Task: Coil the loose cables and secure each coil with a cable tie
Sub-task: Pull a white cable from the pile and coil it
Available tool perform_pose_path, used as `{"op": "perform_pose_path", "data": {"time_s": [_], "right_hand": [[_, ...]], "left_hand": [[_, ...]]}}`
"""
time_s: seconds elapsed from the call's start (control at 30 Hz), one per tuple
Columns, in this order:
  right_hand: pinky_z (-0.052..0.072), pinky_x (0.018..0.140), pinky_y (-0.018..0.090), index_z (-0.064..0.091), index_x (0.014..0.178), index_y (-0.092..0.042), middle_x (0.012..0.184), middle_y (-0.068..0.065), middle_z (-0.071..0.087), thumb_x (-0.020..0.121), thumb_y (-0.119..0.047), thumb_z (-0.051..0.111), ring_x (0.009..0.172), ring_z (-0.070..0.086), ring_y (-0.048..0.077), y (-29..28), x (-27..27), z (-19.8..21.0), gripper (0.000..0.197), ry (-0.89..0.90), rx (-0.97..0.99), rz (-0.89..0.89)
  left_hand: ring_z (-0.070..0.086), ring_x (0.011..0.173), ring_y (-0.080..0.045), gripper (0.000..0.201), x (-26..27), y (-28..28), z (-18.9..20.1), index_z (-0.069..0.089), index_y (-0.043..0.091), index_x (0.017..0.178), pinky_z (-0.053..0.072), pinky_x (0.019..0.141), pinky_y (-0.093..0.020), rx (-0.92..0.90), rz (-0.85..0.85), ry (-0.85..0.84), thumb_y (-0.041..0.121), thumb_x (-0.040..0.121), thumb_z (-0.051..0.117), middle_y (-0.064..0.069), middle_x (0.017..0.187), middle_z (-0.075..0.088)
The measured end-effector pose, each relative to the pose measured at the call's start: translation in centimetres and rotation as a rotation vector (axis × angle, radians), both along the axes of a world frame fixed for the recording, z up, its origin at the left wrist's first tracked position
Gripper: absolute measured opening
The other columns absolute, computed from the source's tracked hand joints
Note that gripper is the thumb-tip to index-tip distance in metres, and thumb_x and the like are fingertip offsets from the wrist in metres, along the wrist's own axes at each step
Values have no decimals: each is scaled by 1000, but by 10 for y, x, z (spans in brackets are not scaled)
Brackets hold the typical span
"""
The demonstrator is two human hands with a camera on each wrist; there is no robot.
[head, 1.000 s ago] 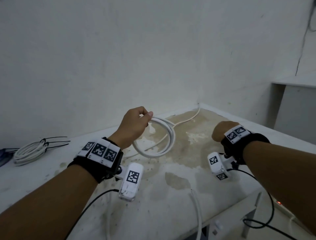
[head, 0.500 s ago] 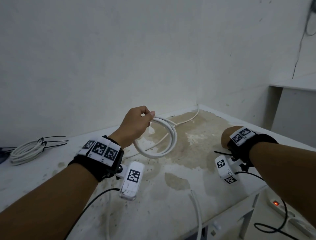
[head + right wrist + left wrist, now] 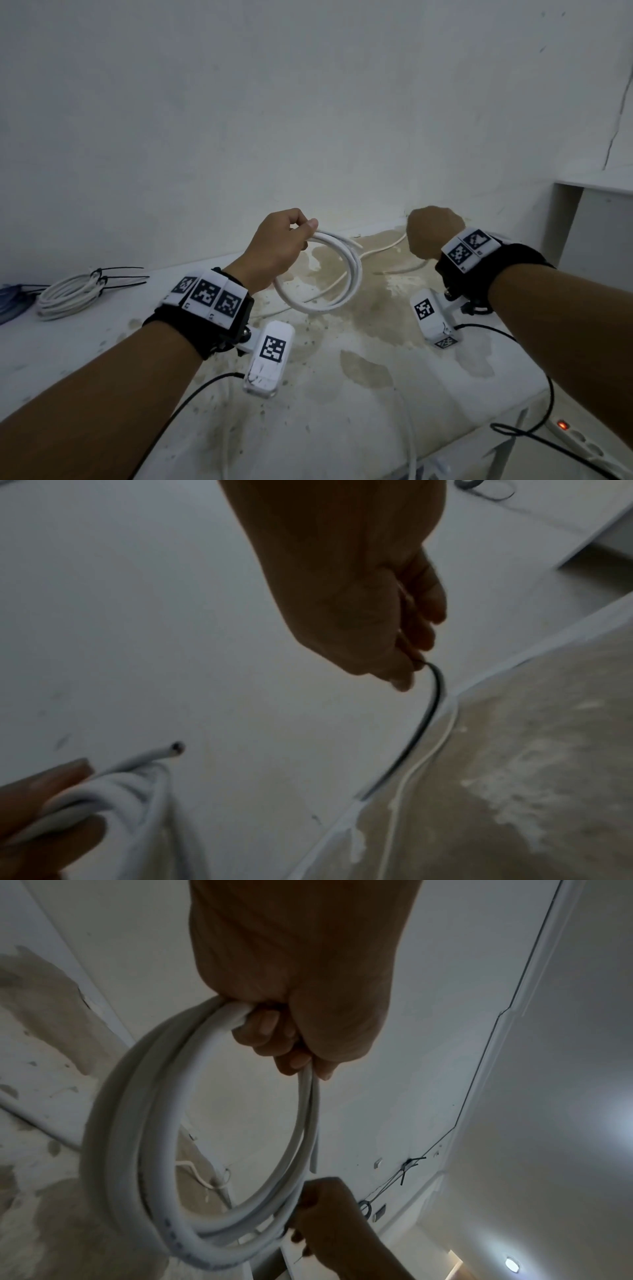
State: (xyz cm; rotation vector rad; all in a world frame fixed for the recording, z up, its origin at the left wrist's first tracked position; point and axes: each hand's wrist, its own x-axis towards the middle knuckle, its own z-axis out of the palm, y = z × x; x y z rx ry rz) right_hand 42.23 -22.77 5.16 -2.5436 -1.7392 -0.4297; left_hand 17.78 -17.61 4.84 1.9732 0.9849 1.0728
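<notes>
My left hand (image 3: 284, 246) grips the top of a white cable coil (image 3: 352, 274), which hangs as a ring of a few loops above the stained table (image 3: 342, 411). The left wrist view shows the fingers (image 3: 274, 1034) curled round the coil (image 3: 137, 1150), with one cut end hanging free. To the right of the coil my right hand (image 3: 431, 233) is raised as a fist. In the right wrist view that hand (image 3: 377, 615) pinches a thin black cable tie (image 3: 428, 718), which curves down from the fingertips. The coil's cut end (image 3: 176, 748) shows at lower left.
A finished white coil (image 3: 68, 294) bound with black ties (image 3: 120, 277) lies at the table's far left beside a blue item (image 3: 10, 298). A thin white wire (image 3: 387, 248) runs along the back of the table. A power strip (image 3: 582, 442) with a red light lies on the floor at right.
My right hand has risen from near the table's right edge up and back, level with the coil. The left hand keeps the coil in about the same place.
</notes>
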Motion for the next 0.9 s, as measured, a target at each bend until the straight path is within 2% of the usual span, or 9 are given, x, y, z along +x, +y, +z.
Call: {"op": "perform_pose_path", "data": {"time_s": [0.07,0.17,0.27,0.37,0.47,0.57,0.63,0.77,0.9], "right_hand": [[52,71,32,69,82,-10,82,7,65,88,-13,59,76,62,28,18,-18,9,12,48,135,100],[51,79,30,77,97,-18,96,2,75,86,-22,70,88,67,22,43,-54,17,14,211,355,420],[58,77,31,78,97,-16,86,-1,76,84,-18,75,75,69,13,63,-101,24,13,642,449,700],[62,73,34,76,98,-10,77,1,73,85,-10,74,74,72,19,86,-142,24,13,1014,406,851],[62,76,35,76,99,-9,78,3,73,87,-9,72,79,72,25,111,-180,20,13,1068,303,948],[61,78,37,76,99,-8,87,8,74,87,-9,72,84,72,26,137,-217,9,13,1161,245,1023],[61,79,37,76,99,-8,89,9,74,87,-9,73,85,72,23,151,-238,0,13,1210,234,1058],[61,76,31,76,99,-9,87,12,74,86,-9,74,84,72,26,171,-269,-16,14,1228,222,1121],[61,77,33,76,97,-14,87,7,75,86,-8,74,84,72,26,187,-276,-27,13,1267,255,1138]], "left_hand": [[29,35,-4,29,-6,2,2,52,14,73,23,42,-22,11,-10,-17,30,97,56,-2,62,48],[30,36,-4,30,-21,9,3,51,15,72,23,41,-19,27,-4,-46,29,97,57,-1,60,46],[36,37,-3,30,-44,19,2,52,15,71,25,41,-18,51,58,-61,28,97,57,11,49,46],[43,40,-1,29,-77,32,-2,52,16,71,28,45,-21,69,149,-55,28,98,56,12,52,48],[50,51,0,27,-115,42,-10,54,18,73,37,55,-21,69,195,-15,29,98,56,7,63,55],[59,66,-7,26,-153,50,-18,56,17,76,43,65,-26,51,266,38,30,97,56,1,76,62],[58,65,-7,25,-174,55,-20,56,15,78,40,59,-22,44,324,55,30,98,55,1,74,61],[42,38,1,22,-200,67,-19,56,10,83,28,40,-12,-9,376,41,25,99,54,2,63,52],[29,43,-9,22,-209,85,-21,55,15,82,20,43,-20,-176,323,46,29,99,54,3,61,51]]}}
